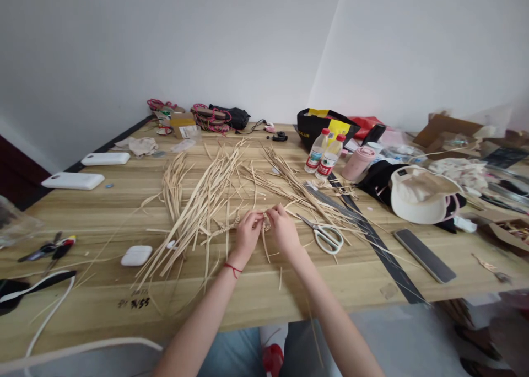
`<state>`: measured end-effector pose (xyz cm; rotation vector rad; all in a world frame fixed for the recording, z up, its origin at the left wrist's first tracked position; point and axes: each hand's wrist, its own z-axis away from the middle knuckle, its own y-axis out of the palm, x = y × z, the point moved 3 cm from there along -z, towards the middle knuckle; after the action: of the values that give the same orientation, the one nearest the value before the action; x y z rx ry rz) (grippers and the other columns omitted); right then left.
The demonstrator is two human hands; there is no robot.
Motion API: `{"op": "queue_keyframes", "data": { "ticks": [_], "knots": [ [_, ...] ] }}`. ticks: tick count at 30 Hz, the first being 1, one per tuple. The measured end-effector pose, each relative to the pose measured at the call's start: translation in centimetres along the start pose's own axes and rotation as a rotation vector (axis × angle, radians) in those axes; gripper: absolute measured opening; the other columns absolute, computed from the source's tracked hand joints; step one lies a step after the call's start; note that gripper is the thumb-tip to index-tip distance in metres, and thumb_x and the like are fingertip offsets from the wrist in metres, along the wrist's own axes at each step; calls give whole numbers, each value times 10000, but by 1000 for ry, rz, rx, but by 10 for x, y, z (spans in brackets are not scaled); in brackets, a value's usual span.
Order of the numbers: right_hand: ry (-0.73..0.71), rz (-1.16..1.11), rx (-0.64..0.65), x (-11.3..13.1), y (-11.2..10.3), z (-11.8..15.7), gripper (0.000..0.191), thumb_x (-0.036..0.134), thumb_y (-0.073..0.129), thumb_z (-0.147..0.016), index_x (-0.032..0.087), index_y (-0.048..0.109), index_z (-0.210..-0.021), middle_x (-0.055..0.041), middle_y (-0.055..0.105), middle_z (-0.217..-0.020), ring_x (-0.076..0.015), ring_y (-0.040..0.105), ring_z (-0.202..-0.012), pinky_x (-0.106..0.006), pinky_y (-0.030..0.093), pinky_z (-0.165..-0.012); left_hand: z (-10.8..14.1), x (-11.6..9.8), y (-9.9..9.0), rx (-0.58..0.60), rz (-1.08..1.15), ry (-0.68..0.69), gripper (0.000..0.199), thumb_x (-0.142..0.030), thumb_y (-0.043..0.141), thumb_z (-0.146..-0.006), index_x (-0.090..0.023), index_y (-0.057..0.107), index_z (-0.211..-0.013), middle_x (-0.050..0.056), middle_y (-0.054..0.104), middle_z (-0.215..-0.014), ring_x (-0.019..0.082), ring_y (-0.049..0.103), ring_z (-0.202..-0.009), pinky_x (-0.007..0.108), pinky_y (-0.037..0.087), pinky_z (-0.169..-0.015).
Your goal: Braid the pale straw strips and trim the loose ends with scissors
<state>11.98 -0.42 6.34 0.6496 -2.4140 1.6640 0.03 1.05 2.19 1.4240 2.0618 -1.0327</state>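
Observation:
Both of my hands meet over the middle of the wooden table, fingertips pinched close together on a braided straw strip (223, 228). My left hand (248, 233) grips the strip, whose braided part runs out to the left of it. Beside it, my right hand (283, 228) pinches the strip's straw strands, some of which fan out past the fingers. The exact hold of the fingertips is partly hidden. Loose straw bundles (210, 189) lie beyond and to the left. More straw (289, 178) spreads to the right. Scissors with pale green handles (328, 238) rest just right of my right hand.
At right lie a phone (425, 256) and a cream cap (425, 195). Two water bottles (326, 162), a pink cup (359, 163) and a black bag (309, 126) stand behind. White power banks (74, 181) and an earphone case (136, 256) are at left.

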Motion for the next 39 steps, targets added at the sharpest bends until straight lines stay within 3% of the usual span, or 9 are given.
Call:
{"op": "queue_keyframes", "data": {
  "ticks": [5,15,21,30,39],
  "knots": [
    [3,4,30,1,1,0,243,113,406,-898,187,628,-962,-75,579,-908,-150,576,-685,-241,403,-603,-1,0,-1,-4,50,-54,67,-180,554,-809,-199,608,-843,48,674,-952,162,646,-890,312,547,-733],
    [7,-253,-104,-6,3,4,189,195,457,-892,190,642,-930,-70,633,-902,-176,605,-800,-262,447,-712,-4,-2,-3,-34,95,-94,51,-213,583,-799,-193,626,-817,47,688,-919,159,653,-883,294,556,-713],
    [117,-363,-226,-7,6,12,188,216,462,-876,172,642,-904,-69,635,-843,-171,587,-739,-276,451,-701,-3,0,-1,-19,82,-100,41,-215,590,-796,-194,618,-816,53,689,-925,165,654,-890,307,558,-730],
    [95,-247,-162,5,6,18,252,214,412,-894,194,655,-958,-57,581,-840,-154,562,-709,-234,413,-626,-3,0,-2,-26,97,-109,56,-211,577,-796,-190,618,-828,71,683,-988,182,650,-937,292,564,-679],
    [82,-270,-159,7,7,21,276,207,398,-895,193,635,-1036,-69,566,-882,-160,565,-727,-241,430,-641,-4,3,0,-51,130,-172,150,-198,587,-791,-194,627,-935,60,686,-912,164,663,-831,269,562,-640]
  ]
}}
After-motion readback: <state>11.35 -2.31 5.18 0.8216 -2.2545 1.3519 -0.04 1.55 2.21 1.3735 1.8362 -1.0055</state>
